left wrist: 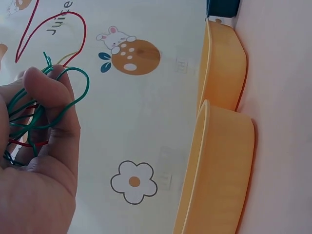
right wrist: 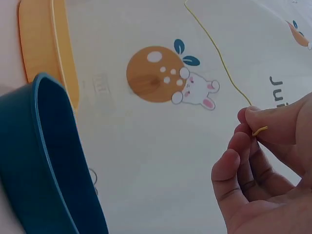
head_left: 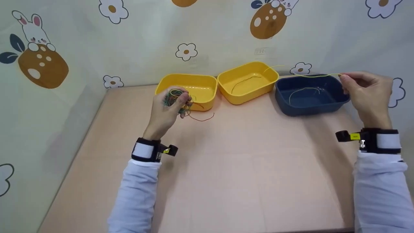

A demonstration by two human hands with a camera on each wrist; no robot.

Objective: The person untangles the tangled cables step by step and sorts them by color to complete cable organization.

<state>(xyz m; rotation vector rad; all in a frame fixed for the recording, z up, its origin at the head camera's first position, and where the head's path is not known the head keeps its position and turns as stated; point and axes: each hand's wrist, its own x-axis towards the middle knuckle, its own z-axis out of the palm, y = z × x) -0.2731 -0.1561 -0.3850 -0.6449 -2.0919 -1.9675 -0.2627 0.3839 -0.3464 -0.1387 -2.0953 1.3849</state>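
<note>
Risks, left to right. Left hand (head_left: pixel 165 110), left of frame centre: fingers curled round a tangled bundle of thin green, red and yellow wire (head_left: pixel 174 97); a loose red wire end (head_left: pixel 202 120) trails to its lower right. Probable fault: snagging, as loops cross; a tug on one strand could tighten the rest. A slack grip could spill the bundle into the rounded yellow plastic tray (head_left: pixel 190 76) behind it. Right hand, upper right (head_left: pixel 375 95): finger and thumb pinch one slender yellow wire (right wrist: pixel 224 66) near its tip. Short purchase, so it may slip; the springy length could catch a rim.

Materials, same order. Bundle: smooth, apparently plastic-coated strands, bent in loops. Left tray: glossy, soft-cornered. Second yellow plastic tray, upper centre (head_left: pixel 245 98): similar, set askew. Dark blue plastic tray, centre right (head_left: pixel 310 110): rounded rectangle; curved line inside, strand or shadow, cannot tell. Counter (head_left: pixel 226 161): pale peach, matt, faintly creased.
</note>
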